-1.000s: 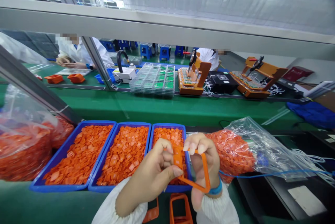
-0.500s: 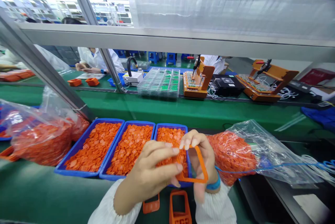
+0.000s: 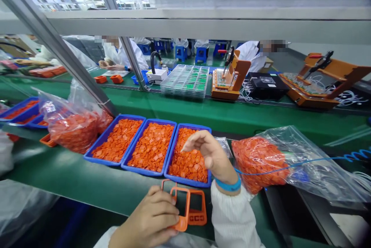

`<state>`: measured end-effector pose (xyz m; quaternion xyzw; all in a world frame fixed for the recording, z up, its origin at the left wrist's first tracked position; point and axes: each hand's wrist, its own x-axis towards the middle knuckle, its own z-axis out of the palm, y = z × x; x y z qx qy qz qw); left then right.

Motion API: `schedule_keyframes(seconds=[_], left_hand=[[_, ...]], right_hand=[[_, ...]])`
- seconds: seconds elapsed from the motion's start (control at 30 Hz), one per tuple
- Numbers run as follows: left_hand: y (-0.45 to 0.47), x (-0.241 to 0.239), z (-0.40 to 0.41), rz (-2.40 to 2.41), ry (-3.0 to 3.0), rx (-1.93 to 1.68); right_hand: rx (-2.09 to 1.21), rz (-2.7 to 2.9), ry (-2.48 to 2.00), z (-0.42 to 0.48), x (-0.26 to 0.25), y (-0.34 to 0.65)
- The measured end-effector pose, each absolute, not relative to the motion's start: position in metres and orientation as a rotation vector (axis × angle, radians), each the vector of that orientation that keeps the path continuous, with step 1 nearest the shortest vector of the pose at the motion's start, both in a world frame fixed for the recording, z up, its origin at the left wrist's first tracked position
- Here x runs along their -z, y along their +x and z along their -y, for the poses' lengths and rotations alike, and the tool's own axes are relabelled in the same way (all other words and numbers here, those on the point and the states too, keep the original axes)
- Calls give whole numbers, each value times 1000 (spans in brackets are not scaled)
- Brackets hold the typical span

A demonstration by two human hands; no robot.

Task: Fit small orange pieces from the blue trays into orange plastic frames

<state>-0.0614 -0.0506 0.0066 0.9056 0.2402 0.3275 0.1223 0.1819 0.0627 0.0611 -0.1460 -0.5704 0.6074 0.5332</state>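
Observation:
My left hand (image 3: 150, 221) is closed round an orange frame-shaped part (image 3: 181, 211) at the near edge of the green table. A second orange frame (image 3: 198, 209) lies flat right beside it. My right hand (image 3: 210, 155) hovers empty, fingers loosely apart, over the rightmost of three blue trays (image 3: 189, 180) filled with small orange pieces. A blue band circles the right wrist.
Clear bags of orange pieces sit at the left (image 3: 75, 128) and at the right (image 3: 266, 161). A slanted metal post (image 3: 72, 62) rises at left. Across the green belt are a clear tray of green boards (image 3: 185, 81), orange fixtures (image 3: 228, 81) and other people in white coats.
Both hands held one orange frame up over the trays. Now the left hand has brought it down to the table edge, the right hand has let go and moved over the right tray.

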Motion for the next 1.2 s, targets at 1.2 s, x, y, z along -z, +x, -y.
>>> schedule_keyframes(seconds=[1.2], left_hand=[[0, 71, 75, -1294, 2258, -386]], right_hand=[[-1548, 894, -108, -65, -75, 195]])
